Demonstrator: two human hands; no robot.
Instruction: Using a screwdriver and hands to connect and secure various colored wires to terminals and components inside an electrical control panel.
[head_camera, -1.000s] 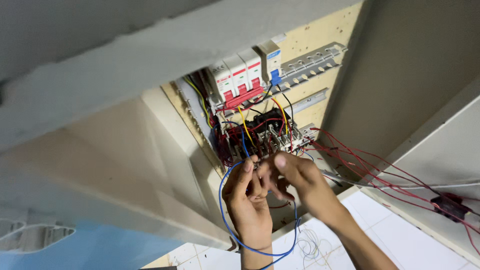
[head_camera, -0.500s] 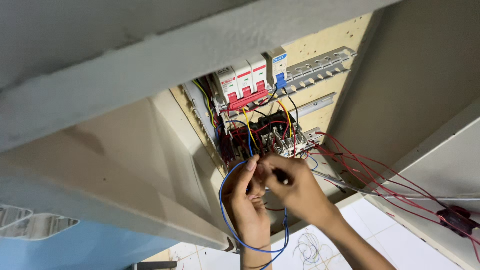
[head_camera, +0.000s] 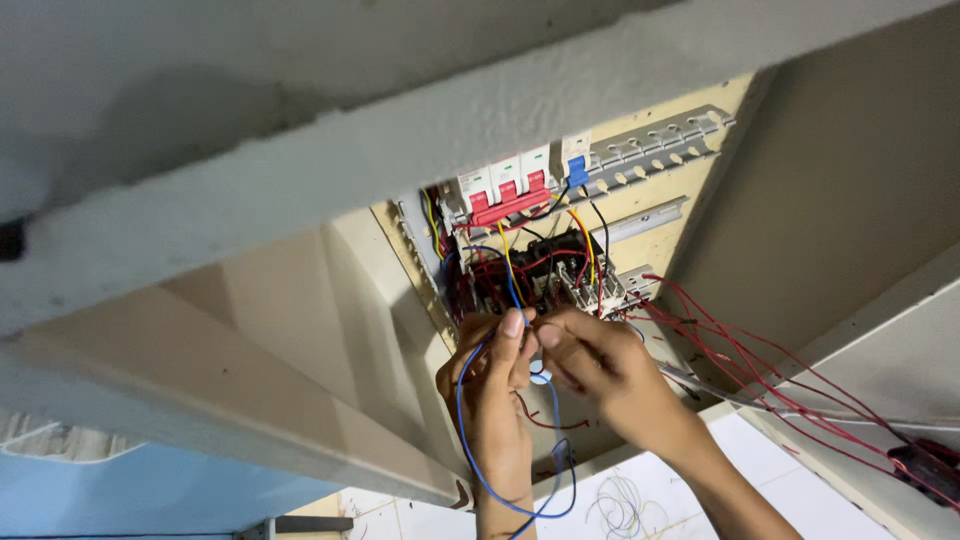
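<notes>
Head view. Your left hand (head_camera: 492, 385) rises from below the row of white circuit breakers (head_camera: 508, 185) with red toggles and pinches the blue wire (head_camera: 462, 425) between thumb and forefinger, fingertip pointing up toward the terminals. Your right hand (head_camera: 590, 365) meets it just beside, fingers curled in and closed on the same wire's upper run; whether a small tool sits in that grip cannot be told. Below the breakers, the blue wire drops in a long loop past your left wrist and climbs again to your fingers. Directly under the breakers lies the dark block of contactors (head_camera: 545, 265), crossed by red, yellow and black leads. To the right of the breakers, the slotted grey cable duct (head_camera: 660, 145) runs upward, and a fan of thin red wires (head_camera: 760, 375) trails away to the lower right.

To work well here, keep the pinch close to the wire's end, hold the loop clear of the red leads, and steady one hand against the other.
</notes>
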